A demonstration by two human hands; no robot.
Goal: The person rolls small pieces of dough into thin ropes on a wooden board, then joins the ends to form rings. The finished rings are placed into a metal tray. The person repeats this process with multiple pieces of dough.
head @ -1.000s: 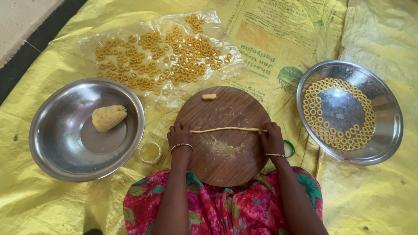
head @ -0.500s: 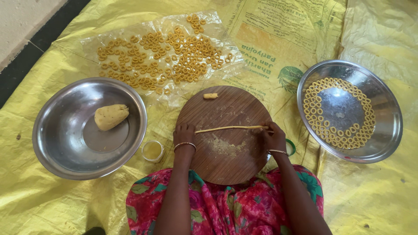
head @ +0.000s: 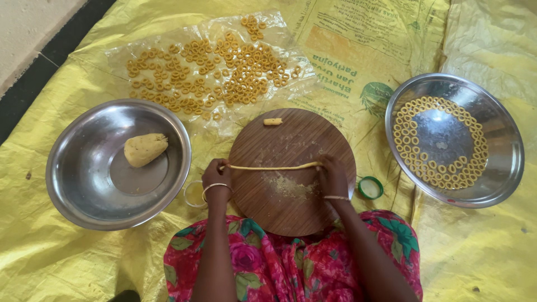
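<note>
on the board (head: 291,201) lies my dough rope (head: 274,166), stretched across its middle. my left hand (head: 215,178) pinches one end at the board's left edge, my right hand (head: 333,176) pinches the other. left of the board sits a bowl (head: 72,190) with a dough lump (head: 145,149).

One round wooden board (head: 291,193) on the yellow sheet (head: 67,257). Two steel bowls: one left of the board (head: 78,190) holding a single dough lump (head: 145,149), one right of the board (head: 503,168) holding dough rings (head: 447,173) too many to count exactly. One dough rope (head: 272,166) and one short dough piece (head: 273,121) on the board. One clear plastic sheet (head: 168,56) beyond the board, carrying many more rings (head: 212,72). One green ring-shaped lid (head: 370,188) just right of the board; one small round container (head: 193,194) just left. Two hands: left (head: 215,176), right (head: 333,174).
</note>
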